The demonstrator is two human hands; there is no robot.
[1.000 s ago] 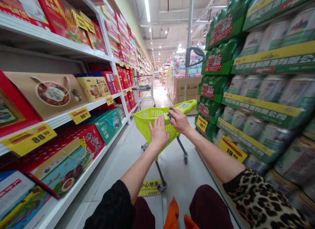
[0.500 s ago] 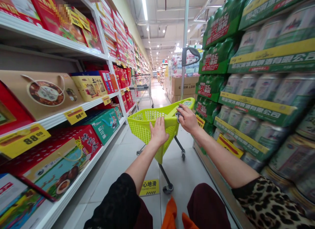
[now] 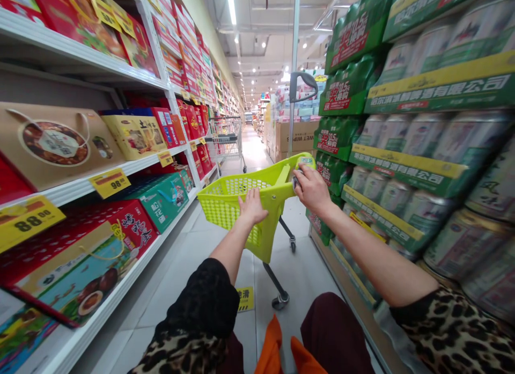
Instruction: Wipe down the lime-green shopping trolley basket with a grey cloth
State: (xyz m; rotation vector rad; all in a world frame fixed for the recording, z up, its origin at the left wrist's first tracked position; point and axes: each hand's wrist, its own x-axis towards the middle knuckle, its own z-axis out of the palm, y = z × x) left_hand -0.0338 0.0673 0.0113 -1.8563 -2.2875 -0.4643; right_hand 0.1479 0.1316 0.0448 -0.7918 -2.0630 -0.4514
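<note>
A lime-green plastic shopping cart (image 3: pixel 225 206) with a slotted basket stands at an angle in front of me on dark legs with castors. My left hand (image 3: pixel 252 206) lies on its near rim, fingers stretched forward and thumb apart. At the right end of the cart's handle, my right hand (image 3: pixel 311 190) has its fingers curled around the green edge. A small grey part shows under those fingers, and I cannot make out what it is. The basket's inside is only partly visible.
Shelves with boxed goods, such as a brown gift box (image 3: pixel 60 140), line the left. Stacked beer cans (image 3: pixel 406 194) rise close on the right. Ahead are a metal trolley (image 3: pixel 229 138), a cardboard carton (image 3: pixel 298 136) and a pole (image 3: pixel 295 52). A yellow floor sign (image 3: pixel 246 299) lies below.
The cart has turned slightly, showing more of its near end panel. Both hands have stayed on it and moved a little with it. My view has shifted slightly to the right.
</note>
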